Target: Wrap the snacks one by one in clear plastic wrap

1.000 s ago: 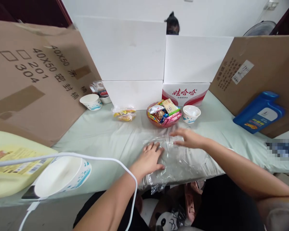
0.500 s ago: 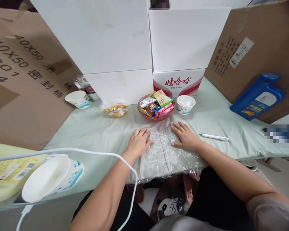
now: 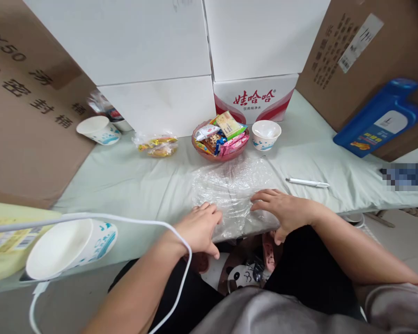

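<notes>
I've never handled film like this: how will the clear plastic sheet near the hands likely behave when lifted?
The clear plastic sheet is probably floppy, since wrinkles run all over it. It looks light, seeming thin enough for the pale cloth to show through. It may be slippery too, judging by its glossy highlights.

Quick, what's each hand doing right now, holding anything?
Left hand: open, fingers spread, at the near-left side of the clear plastic; no grip visible.
Right hand: open, fingers slightly bent, at its near-right side; no grip visible.

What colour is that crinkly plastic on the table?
The plastic is clear, colourless; the head view shows it.
</notes>
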{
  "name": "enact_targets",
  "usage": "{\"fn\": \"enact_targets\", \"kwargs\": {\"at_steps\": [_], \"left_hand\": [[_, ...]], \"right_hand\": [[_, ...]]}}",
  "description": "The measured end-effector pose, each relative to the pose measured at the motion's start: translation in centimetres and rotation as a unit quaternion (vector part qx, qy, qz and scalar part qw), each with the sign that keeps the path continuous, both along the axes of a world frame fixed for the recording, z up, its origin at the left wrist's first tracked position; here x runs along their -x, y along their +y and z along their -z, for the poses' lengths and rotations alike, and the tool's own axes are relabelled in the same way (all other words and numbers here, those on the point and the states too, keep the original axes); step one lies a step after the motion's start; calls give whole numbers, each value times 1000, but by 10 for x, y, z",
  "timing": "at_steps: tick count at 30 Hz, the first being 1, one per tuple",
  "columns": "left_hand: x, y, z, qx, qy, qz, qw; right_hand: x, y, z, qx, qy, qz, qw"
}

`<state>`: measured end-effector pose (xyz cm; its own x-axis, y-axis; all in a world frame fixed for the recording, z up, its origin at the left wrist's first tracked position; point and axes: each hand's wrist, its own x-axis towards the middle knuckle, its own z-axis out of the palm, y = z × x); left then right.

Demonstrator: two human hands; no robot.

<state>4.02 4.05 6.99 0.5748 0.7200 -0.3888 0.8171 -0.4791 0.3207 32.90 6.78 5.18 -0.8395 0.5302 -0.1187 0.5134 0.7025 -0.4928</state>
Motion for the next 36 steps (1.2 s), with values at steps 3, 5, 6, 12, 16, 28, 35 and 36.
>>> {"fn": "enact_targets", "kwargs": {"at_steps": [3, 5, 6, 12, 16, 28, 35, 36], "left_hand": [[-6, -3, 10, -30, 50, -9, 998], [-5, 1, 13, -33, 37, -10, 999], [-2, 4, 11, -26, 22, -6, 999], [19, 16, -13, 156, -110, -37, 981], [26, 26, -3, 278, -208, -89, 933], [15, 49, 39, -99, -68, -212, 970], [7, 41, 42, -311, -62, -158, 935], [2, 38, 42, -356, -75, -139, 921]], "right_hand": [[3, -2, 10, -27, -19, 16, 999], [1, 2, 13, -29, 4, 20, 999], [0, 5, 12, -24, 20, 22, 999], [-7, 6, -10, 125, 41, -1, 991], [-6, 10, -9, 223, 44, 0, 974], [-7, 49, 38, 2, 101, 323, 941], [2, 50, 40, -45, 48, 312, 948], [2, 50, 40, -45, 48, 310, 949]]}}
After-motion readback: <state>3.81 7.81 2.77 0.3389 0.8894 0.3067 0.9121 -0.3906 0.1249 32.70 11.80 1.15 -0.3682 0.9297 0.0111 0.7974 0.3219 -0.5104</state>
